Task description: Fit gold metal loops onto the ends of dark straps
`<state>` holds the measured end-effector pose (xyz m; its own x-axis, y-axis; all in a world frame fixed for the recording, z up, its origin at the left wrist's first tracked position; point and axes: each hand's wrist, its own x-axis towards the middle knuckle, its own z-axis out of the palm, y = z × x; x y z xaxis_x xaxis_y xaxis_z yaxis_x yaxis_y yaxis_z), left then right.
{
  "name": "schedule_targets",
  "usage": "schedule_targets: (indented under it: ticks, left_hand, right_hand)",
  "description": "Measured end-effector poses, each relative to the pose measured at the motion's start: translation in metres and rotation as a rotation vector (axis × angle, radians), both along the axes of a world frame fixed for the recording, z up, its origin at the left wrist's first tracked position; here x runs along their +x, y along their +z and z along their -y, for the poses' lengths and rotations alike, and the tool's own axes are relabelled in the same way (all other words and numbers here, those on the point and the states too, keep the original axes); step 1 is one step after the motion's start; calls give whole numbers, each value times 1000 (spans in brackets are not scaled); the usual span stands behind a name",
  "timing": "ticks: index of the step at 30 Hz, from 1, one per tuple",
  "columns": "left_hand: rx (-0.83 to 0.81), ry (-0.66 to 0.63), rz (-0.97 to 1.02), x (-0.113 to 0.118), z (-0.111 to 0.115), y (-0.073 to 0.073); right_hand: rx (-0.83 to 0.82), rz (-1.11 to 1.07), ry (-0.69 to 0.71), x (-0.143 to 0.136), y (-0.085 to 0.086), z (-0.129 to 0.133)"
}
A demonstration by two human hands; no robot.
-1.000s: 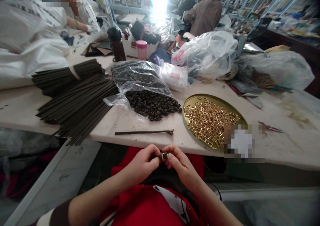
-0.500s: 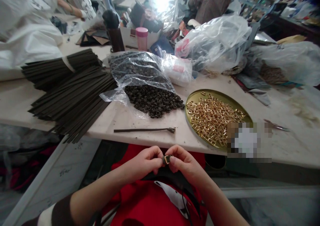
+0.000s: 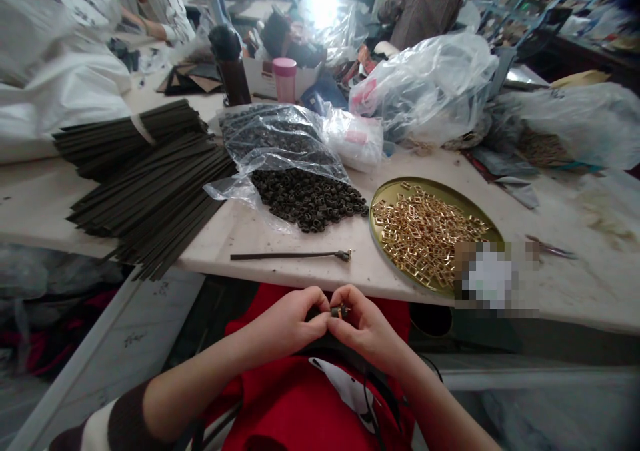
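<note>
The dark strap piece (image 3: 335, 312) is up in the fingers, on the person's side of the round tray (image 3: 453, 194) and to its left, a gold-coloured fitting glinting on it. Here's the left hand (image 3: 295, 321), thumb and forefinger pinched on one end, seemingly to steady it; the right hand (image 3: 367, 328) has its fingertips curled round the fitting end, a close grip that looks suited to small adjustments. How far the strap runs on below, one cannot tell.

And the layout! The gold buckles (image 3: 417, 234) fill the tray, whose raised rim likely stops them scattering. Just beside it on the left, black loops (image 3: 313, 208) spill from a clear plastic bag (image 3: 285, 141), open towards the person, presumably for easy picking. Farther left of the tray, dark strips (image 3: 155, 184) lie fanned, ends within reach. Between them and the tray, nearer the table edge, one strap with a fitting (image 3: 285, 256) lies apart from the heaps, perhaps to keep it separate. Right of the tray sits a slim hand tool (image 3: 553, 248), untouched.
</note>
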<state>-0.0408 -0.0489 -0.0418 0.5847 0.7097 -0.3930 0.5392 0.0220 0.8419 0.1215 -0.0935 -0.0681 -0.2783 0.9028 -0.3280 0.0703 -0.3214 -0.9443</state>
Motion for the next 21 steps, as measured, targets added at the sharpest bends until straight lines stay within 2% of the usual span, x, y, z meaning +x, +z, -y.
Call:
schedule_targets:
  ticks: [4, 8, 11, 13, 16, 19, 21]
  left_hand:
    - [16, -61, -24, -3, 2, 7]
    - [102, -76, -103, -1, 7, 6]
    - [121, -97, -152, 2, 9, 4]
    - [111, -103, -148, 3, 10, 3]
    - [71, -82, -70, 2, 10, 0]
    - [-41, -35, 94, -3, 7, -4]
    - [-144, -3, 158, -6, 5, -8]
  right_hand:
    - [125, 155, 39, 1, 0, 1]
    - [307, 432, 120, 0, 8, 5]
    - [406, 509, 154, -2, 10, 10]
    - [396, 482, 146, -2, 8, 12]
    - [281, 367, 54, 0, -1, 13]
    - [178, 245, -71, 4, -12, 13]
    - [149, 207, -106, 6, -18, 13]
